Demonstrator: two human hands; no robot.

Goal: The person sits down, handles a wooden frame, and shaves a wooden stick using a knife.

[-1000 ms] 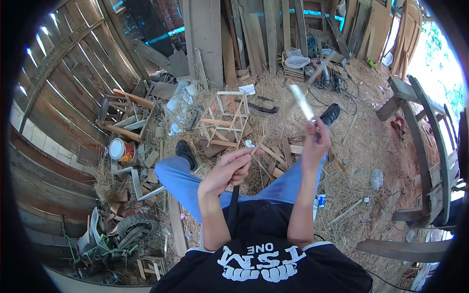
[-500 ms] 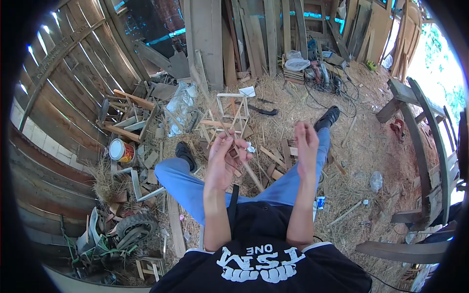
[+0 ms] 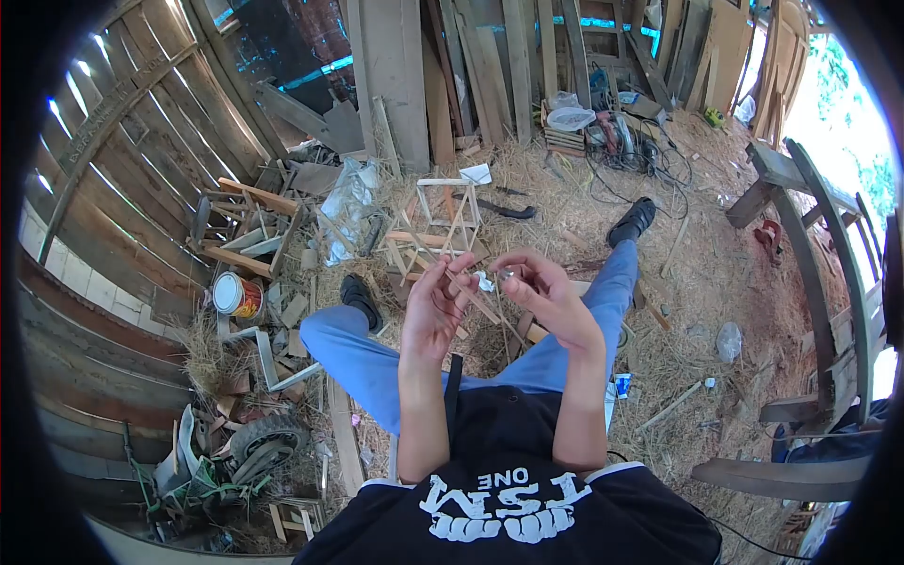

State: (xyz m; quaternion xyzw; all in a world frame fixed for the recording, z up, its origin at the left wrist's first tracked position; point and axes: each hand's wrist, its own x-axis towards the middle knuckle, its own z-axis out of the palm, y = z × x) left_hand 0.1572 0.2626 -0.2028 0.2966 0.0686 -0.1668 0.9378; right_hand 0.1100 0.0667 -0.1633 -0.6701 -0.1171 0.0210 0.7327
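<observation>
A thin wooden stick slants through the fingers of my left hand, which is closed around it in front of my lap. Close by on the right, my right hand has its fingers curled toward the thumb. A small shiny thing shows at its fingertips, too small to name. Beyond my hands, a small frame of light wooden strips stands on the straw-covered ground. A white scrap lies between the two hands, lower down.
Wood offcuts pile up at left near a paint bucket. A dark curved tool lies past the frame. Power tools with cords sit farther back. Boards lean on the far wall; a wooden bench stands at right.
My right hand has turned and come left, closer to my left hand, its fingers now curled. The stick in my left hand has shifted its tilt.
</observation>
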